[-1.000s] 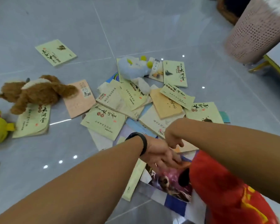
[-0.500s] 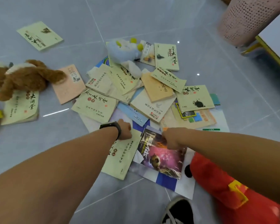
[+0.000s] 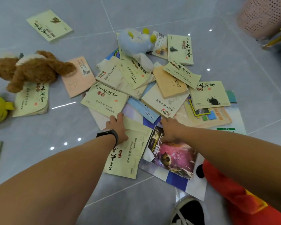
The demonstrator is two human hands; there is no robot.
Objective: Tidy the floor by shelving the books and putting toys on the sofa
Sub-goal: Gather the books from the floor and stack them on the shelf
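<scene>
Left hand flat with fingers straight on a pale green paperback book, just beside it right hand pressing down on a glossy pink-and-black space-cover book (finger curl hidden), brown plush dog well left.

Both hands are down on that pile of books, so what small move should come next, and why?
Probably slide the cream book under the left hand onto the galaxy-cover book that the right hand touches: they lie side by side, nearest the person, ready to stack.
</scene>
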